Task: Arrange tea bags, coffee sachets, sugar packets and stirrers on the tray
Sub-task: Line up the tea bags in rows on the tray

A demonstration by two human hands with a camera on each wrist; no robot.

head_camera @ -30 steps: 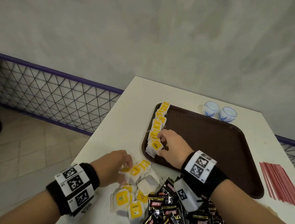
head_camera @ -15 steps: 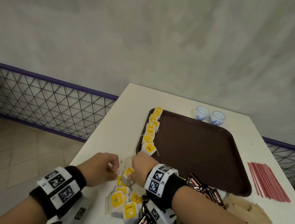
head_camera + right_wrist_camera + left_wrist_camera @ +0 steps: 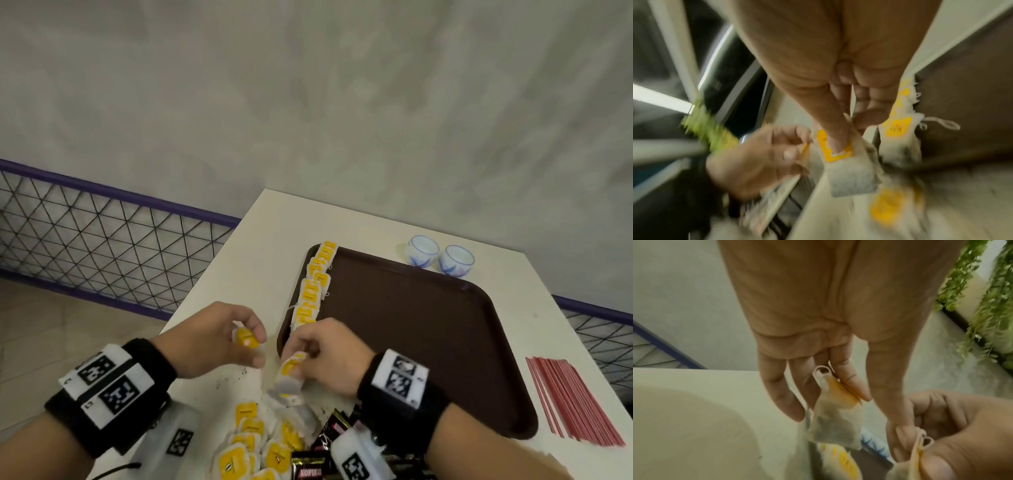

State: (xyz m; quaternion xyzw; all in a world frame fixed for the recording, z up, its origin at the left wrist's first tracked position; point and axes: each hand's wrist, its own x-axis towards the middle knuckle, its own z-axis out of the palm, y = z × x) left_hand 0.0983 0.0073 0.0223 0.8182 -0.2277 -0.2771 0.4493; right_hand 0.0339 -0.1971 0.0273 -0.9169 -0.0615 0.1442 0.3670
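Between the two hands, just off the near left corner of the dark brown plastic tray (image 3: 428, 342), a white paper tea bag with a yellow tag (image 3: 291, 371) is hanging from the right hand (image 3: 329, 353), thumb and forefinger pinching it at the tag; the left hand (image 3: 209, 339) is pinching a second yellow-tagged tea bag (image 3: 245, 337) between its fingertips, the other fingers hanging relaxed; both bags are being held in the air above the white table (image 3: 246, 260), not yet on the tray.

To do this step well, I judge that each bag should be carried by its tag and laid overlapping the nearest bag of the row of tea bags (image 3: 313, 287) running along the tray's left edge, tag up and square with the others; the strings look apt to snag, so the bags should be separated before lowering.

Counting: two tea bags are in hand; the row is showing about eight yellow tags, though the overlap is making this uncertain; the loose heap of tea bags (image 3: 253, 442) on the table is showing roughly ten; the black coffee sachets (image 3: 308, 469) are mostly hidden by the right wrist, so no count; the red stirrers (image 3: 568, 397) are lying in a flat bundle too fine to count; two small blue-and-white cups (image 3: 438, 255) are standing beyond the tray; no sugar packets are showing clearly.
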